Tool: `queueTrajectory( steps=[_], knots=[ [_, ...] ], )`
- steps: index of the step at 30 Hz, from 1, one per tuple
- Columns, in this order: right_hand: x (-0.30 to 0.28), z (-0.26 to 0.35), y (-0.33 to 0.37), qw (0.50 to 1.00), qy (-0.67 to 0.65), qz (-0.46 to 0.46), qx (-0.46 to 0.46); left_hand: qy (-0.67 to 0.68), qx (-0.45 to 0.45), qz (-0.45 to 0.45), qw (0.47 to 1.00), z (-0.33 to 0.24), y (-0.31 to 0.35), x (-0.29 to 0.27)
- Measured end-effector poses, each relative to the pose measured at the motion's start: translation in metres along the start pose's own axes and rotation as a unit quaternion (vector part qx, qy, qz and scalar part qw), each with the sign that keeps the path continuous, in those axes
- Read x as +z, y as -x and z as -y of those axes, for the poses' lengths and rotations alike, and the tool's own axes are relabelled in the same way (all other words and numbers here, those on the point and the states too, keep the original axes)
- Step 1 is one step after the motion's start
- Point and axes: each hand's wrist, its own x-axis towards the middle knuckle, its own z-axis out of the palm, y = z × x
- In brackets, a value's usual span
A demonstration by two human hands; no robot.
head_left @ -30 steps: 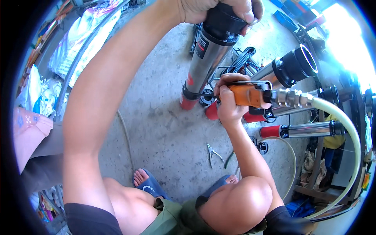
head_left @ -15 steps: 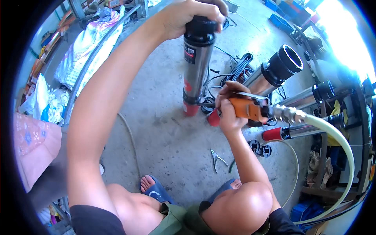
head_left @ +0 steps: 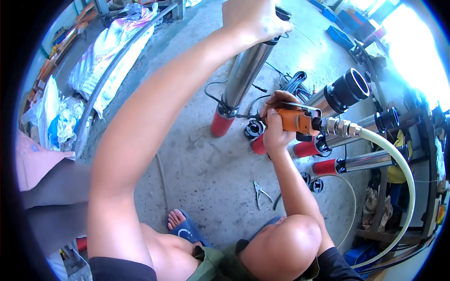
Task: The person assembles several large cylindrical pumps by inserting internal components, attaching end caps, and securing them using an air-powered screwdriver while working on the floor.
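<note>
My left hand is closed over the black top of a steel cylindrical pump, which stands tilted on its red end piece. The fingers' far side is hidden. In my right hand is an orange air tool with a metal lever along its top. A pale hose runs from its metal coupling. The tool's thin dark shaft points at the joint above the red end; whether it touches there, I cannot tell. A black cable loops beside that joint.
More steel pumps with red ends lie at right, near black ring parts. Pliers lie on the concrete floor before my feet. Coiled black cable sits behind. White sacks and pink cloth are at left.
The pump's top has swung right with my left hand, and the pump has turned so its label no longer shows. A cable loop now appears left of it. My right hand barely moved.
</note>
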Motion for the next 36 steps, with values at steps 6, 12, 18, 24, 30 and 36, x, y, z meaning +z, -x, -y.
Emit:
queueTrajectory(
  steps=[6, 12, 18, 24, 30, 36],
  knots=[
    [0.014, -0.011, -0.01, 1.0, -0.025, -0.017, 0.003, 0.015, -0.019, -0.006, 1.0, 0.02, -0.009, 0.007],
    [0.016, -0.019, -0.015, 0.997, -0.045, -0.041, 0.042, -0.025, -0.026, 0.02, 0.999, 0.016, -0.007, 0.002],
    [0.018, -0.019, -0.021, 0.996, -0.06, -0.001, 0.067, 0.002, -0.019, 0.021, 1.0, 0.021, -0.005, 0.002],
    [0.019, -0.025, -0.02, 0.997, 0.013, 0.067, 0.038, 0.062, 0.025, -0.034, 0.997, 0.022, -0.001, 0.0],
    [0.025, -0.028, -0.023, 0.998, -0.01, 0.038, 0.055, 0.035, 0.009, -0.009, 0.999, 0.022, 0.002, -0.002],
    [0.026, -0.033, -0.023, 0.994, 0.053, 0.097, 0.013, 0.043, 0.024, -0.018, 0.999, 0.03, -0.001, 0.0]
  ],
)
